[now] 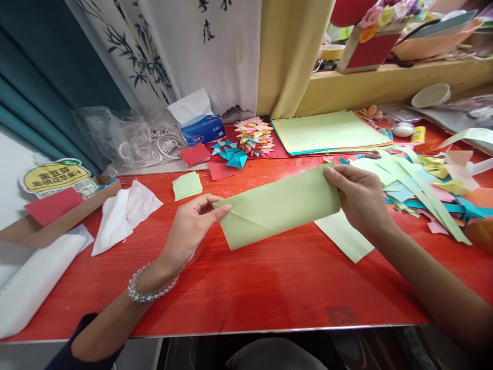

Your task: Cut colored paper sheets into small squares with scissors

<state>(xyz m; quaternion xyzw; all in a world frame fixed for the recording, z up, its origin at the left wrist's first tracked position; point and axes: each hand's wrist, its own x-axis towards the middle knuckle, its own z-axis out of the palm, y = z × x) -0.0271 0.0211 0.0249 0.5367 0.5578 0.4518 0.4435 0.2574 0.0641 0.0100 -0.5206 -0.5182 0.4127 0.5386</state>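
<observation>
You're holding the creased light-green paper (285, 205) above the red worktop (269, 293), left hand (188, 230) pinching its upper left corner, right hand (359, 194) pinching its right end! It's likely feeling light, bendable, creasing easily, so edges are offering the safest hold.

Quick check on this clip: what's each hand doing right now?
Left hand: closed, pinching one end of the green paper.
Right hand: closed, pinching the opposite end's upper corner.
</observation>
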